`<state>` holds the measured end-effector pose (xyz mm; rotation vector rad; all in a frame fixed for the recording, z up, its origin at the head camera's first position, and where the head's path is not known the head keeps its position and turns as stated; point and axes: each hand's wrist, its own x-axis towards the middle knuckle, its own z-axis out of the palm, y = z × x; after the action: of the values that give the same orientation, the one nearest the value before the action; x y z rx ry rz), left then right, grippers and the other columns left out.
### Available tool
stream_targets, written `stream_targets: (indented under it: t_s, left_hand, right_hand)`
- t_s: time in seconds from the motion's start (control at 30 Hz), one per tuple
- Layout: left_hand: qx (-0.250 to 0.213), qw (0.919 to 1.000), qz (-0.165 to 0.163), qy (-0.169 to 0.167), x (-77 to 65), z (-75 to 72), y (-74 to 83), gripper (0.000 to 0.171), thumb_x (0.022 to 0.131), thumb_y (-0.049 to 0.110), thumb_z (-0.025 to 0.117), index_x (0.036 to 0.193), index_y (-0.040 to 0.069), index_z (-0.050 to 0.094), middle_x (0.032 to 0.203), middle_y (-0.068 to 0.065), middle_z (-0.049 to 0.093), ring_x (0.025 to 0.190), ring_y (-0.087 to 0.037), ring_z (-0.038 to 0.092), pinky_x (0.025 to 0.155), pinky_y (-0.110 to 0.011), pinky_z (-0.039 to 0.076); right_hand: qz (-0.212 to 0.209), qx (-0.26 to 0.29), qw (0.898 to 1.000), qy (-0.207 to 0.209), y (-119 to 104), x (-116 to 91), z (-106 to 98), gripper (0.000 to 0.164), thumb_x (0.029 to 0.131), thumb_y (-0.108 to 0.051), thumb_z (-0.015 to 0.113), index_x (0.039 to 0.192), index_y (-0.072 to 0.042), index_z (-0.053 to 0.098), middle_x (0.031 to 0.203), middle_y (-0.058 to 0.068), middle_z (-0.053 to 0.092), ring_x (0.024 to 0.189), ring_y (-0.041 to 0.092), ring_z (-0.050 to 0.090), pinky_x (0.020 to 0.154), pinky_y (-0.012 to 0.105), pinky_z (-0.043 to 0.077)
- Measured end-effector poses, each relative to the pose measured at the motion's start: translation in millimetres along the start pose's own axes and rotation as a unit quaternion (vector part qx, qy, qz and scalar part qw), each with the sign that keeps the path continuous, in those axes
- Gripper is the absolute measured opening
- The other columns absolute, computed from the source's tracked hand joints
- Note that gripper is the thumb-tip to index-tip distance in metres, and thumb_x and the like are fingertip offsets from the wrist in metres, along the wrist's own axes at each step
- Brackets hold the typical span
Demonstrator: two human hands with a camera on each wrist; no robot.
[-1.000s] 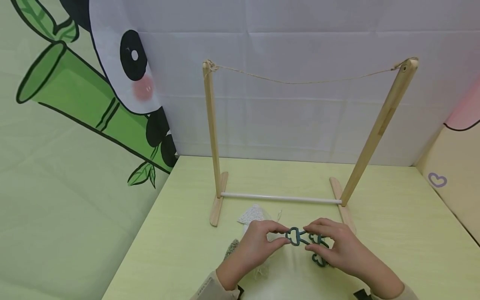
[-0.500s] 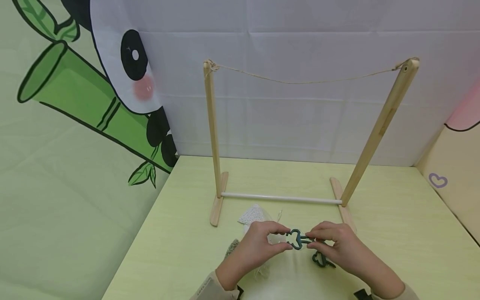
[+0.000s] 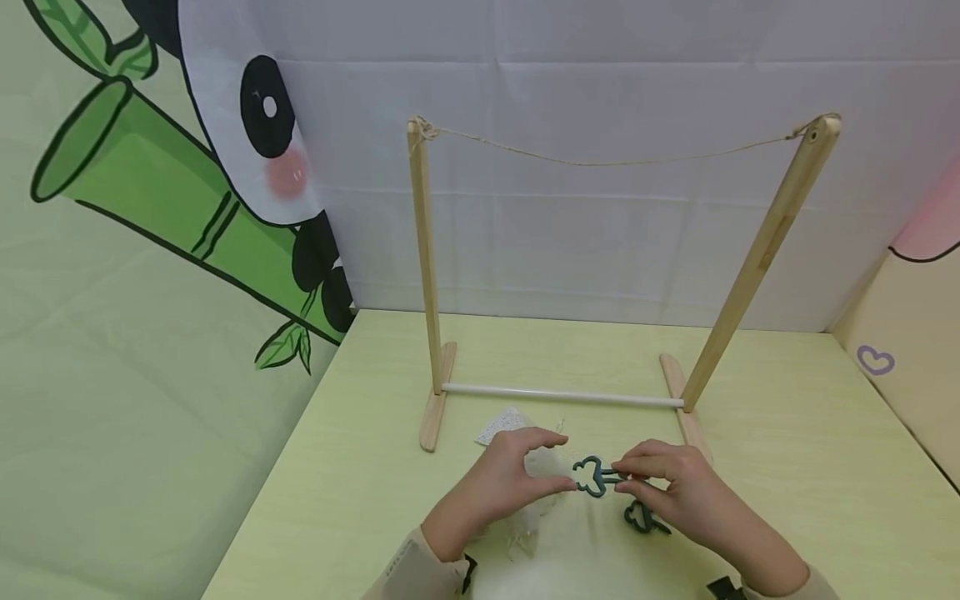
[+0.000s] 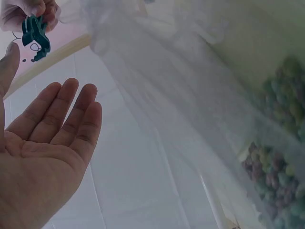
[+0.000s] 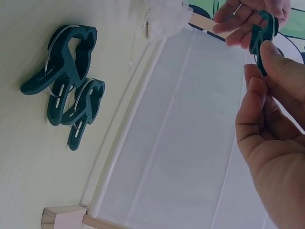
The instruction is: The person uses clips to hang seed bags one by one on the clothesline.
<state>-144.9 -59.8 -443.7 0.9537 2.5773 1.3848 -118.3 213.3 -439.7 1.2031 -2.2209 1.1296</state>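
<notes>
My right hand point(image 3: 678, 483) pinches the handles of a dark green plastic spring clip point(image 3: 597, 477), whose mouth points left with its ends apart. Close to that mouth, my left hand point(image 3: 498, 479) is spread, thumb below and fingers above. The left wrist view shows its fingers point(image 4: 71, 114) relaxed, nothing held. On the table below the right hand lie two more green clips, one larger-looking point(image 5: 71, 71) and another point(image 5: 88, 105) beside it. Beside and partly behind the left hand is a whitish, translucent bag point(image 3: 525, 521); small green and brown round pieces point(image 4: 271, 176) show through it.
A wooden frame stands at the back, with a left post point(image 3: 425, 258), a right post point(image 3: 761, 262) and a white bottom rod point(image 3: 562, 395). A thin string point(image 3: 585, 162) sags between the post tops. A speckled white piece point(image 3: 502, 423) lies behind the left hand.
My left fingers have come off the clip's mouth and spread, the hand moving slightly left. My right hand has squeezed the clip's handles together and still holds it.
</notes>
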Motion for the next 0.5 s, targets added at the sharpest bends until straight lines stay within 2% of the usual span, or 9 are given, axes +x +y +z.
stream_targets:
  t_s: [0.1, 0.23, 0.37, 0.5]
  left_hand:
    - [0.007, 0.9996, -0.026, 0.007, 3.4, -6.5, -6.5, 0.048, 0.089, 0.034, 0.082, 0.128, 0.008, 0.071, 0.125, 0.0, 0.068, 0.12, -0.014, 0.059, 0.1, -0.036, 0.048]
    - [0.029, 0.9988, -0.037, 0.011, 8.1, -12.1, -16.8, 0.041, 0.094, 0.028, 0.077, 0.128, 0.006, 0.07, 0.126, -0.002, 0.068, 0.121, -0.017, 0.06, 0.101, -0.036, 0.048]
    - [0.064, 0.9975, -0.03, -0.002, 12.7, -13.9, -28.8, 0.032, 0.098, 0.017, 0.072, 0.127, 0.004, 0.07, 0.126, -0.005, 0.068, 0.122, -0.02, 0.06, 0.102, -0.036, 0.047]
    - [0.126, 0.9912, -0.009, -0.04, 18.9, -14.2, -40.4, 0.029, 0.099, 0.008, 0.067, 0.128, 0.003, 0.069, 0.126, -0.006, 0.068, 0.121, -0.021, 0.06, 0.102, -0.035, 0.047]
  right_hand:
    - [0.003, -0.003, 1.0, 0.003, 0, -1, 0, 0.033, 0.07, 0.012, 0.085, 0.099, -0.003, 0.078, 0.095, 0.001, 0.071, 0.076, 0.009, 0.066, 0.061, 0.014, 0.05]
    - [0.007, 0.0, 1.0, 0.001, 1, -2, 0, 0.033, 0.071, 0.012, 0.085, 0.1, -0.003, 0.078, 0.095, 0.002, 0.071, 0.077, 0.009, 0.067, 0.062, 0.014, 0.05]
    - [0.01, 0.0, 1.0, -0.002, 1, -3, -1, 0.033, 0.072, 0.012, 0.084, 0.1, -0.004, 0.078, 0.095, 0.001, 0.071, 0.077, 0.009, 0.067, 0.062, 0.014, 0.05]
    - [0.012, 0.0, 1.0, -0.003, 2, -3, -1, 0.033, 0.072, 0.012, 0.084, 0.1, -0.005, 0.078, 0.096, 0.001, 0.071, 0.077, 0.009, 0.068, 0.062, 0.015, 0.051]
